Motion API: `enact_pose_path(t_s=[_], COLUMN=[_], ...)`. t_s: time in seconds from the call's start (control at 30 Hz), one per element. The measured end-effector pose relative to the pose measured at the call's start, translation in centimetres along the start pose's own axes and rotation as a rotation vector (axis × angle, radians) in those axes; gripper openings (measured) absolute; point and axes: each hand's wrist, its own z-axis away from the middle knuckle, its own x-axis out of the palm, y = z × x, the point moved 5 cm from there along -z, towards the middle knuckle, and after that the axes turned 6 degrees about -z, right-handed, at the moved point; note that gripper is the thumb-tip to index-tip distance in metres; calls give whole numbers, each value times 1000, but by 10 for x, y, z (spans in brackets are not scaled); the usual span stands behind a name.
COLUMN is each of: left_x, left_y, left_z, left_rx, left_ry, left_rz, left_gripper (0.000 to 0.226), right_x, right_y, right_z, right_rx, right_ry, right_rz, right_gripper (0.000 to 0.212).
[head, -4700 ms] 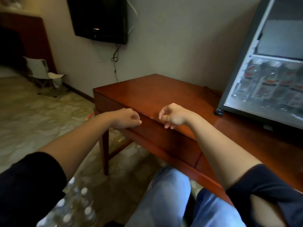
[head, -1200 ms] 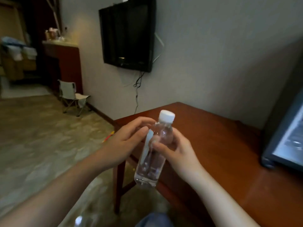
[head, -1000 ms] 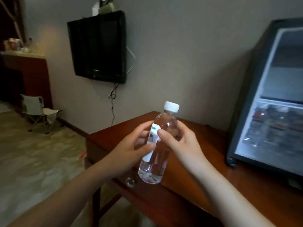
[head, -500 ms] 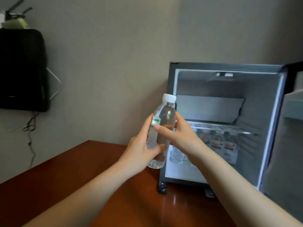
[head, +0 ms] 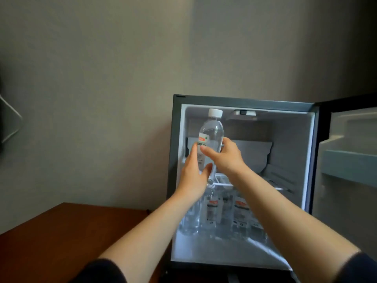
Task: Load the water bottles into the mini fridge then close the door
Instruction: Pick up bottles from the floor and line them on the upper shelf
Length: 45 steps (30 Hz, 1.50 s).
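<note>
Both left hand (head: 191, 177) and right hand (head: 226, 160) grip the bottle (head: 213, 129), covering its lower half.

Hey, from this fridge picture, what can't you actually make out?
1. Head view: the number of stored bottles in the mini fridge; both forearms cross them, and they blur together.
2. Head view: the label print on the water bottle; too small, partly under the left hand and right hand.
3. Head view: the rest of the door; the right edge cuts it off.
</note>
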Motion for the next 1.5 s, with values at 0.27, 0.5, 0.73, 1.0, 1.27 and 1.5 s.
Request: enact_pose_path(t_s=[0.27, 0.5, 0.73, 1.0, 1.27, 1.5], left_x=[34, 43, 55, 57, 41, -23], left_y=[-44, -73, -80, -82, -70, -37], left_z=[-8, -13, -12, -12, 3, 39], left_rx=[-22, -78, -21, -72, 24, 101], left_ry=[-62, -107, -96, -153, -323, -339], left_rz=[-459, -518, -752, -750, -649, -808], left_gripper=[76, 73, 74, 73, 64, 24], right_x=[17, 43, 57, 56, 19, 38], right_y=[31, 58, 73, 74, 67, 44], right_z=[-37, -70, -90, -81, -48, 2], right_rx=[41, 151, 147, 174, 95, -3], right_ry=[-8, -70, -97, -128, -70, -313], right_rz=[138, 177, 187, 136, 338, 340], right_gripper=[48, 52, 55, 53, 22, 16])
